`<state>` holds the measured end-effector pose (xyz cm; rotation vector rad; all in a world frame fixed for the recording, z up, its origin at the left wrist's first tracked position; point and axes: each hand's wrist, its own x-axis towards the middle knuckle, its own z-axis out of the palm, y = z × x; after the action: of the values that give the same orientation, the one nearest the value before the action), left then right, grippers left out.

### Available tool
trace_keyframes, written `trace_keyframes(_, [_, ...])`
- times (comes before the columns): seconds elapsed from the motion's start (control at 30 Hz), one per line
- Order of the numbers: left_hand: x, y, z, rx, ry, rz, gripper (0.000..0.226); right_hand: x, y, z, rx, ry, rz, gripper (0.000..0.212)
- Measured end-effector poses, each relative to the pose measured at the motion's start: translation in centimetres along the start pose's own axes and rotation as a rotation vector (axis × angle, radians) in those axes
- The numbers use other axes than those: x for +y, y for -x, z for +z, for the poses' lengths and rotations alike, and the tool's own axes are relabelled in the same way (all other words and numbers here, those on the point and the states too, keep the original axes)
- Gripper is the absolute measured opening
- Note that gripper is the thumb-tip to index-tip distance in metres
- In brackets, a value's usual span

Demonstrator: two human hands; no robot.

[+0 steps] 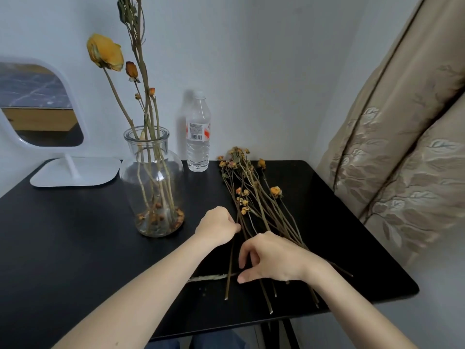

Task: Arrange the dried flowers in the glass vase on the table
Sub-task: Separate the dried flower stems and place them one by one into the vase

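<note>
Glass vase [151, 182]: standing upright on the black surface [63, 235], left of centre, already holding several tall stems [151, 117], one carrying a yellow rose [105, 51]; fallen petals are lying in its base. Loose dried flowers [276, 191]: lying flat in a fanned, overlapping bundle to the right of the vase, heads toward the wall, cut ends reaching close to the near edge. Left hand [217, 224]: fingers curled, pinching the leftmost stems of the bundle. Right hand [271, 258]: resting over the lower stems with fingers bent; whether it is gripping a stem or merely steadying the pile cannot be told from this angle. Water bottle [198, 137], mirror [40, 104] and curtain [402, 147]: standing by, apart from the work. Hazards: the stems are looking brittle and tangled, so a sharp pull is likely to snap one, shed buds, or drag neighbours off the edge; a long stem swinging toward the vase risks catching those already placed and tipping it.
</note>
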<state>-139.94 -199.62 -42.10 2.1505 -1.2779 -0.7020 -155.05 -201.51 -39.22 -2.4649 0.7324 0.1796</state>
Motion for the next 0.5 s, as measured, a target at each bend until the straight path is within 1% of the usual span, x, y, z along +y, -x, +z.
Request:
trace_keyframes(0.07, [0.1,0.1,-0.2,0.003,0.024,0.013,0.023,0.0,-0.1,0.2,-0.010,0.011,-0.008,0.020])
trace_keyframes(0.2, [0.8,0.8,-1.5,0.012,0.125,0.055,0.016,0.0,-0.2,0.3,0.017,0.035,-0.010,0.008])
trace_keyframes(0.3, [1.4,1.5,-3.1,-0.022,0.205,0.052,0.021,-0.1,-0.2,0.1,0.041,0.058,0.002,0.007])
trace_keyframes(0.4, [2.0,2.3,-4.7,-0.074,0.256,0.028,0.015,-0.2,-0.3,-0.5,0.087,0.068,0.011,0.008])
trace_keyframes(0.5, [2.7,2.8,-5.9,-0.087,0.256,0.022,0.011,-0.1,-0.3,-1.2,0.136,0.076,0.028,0.008])
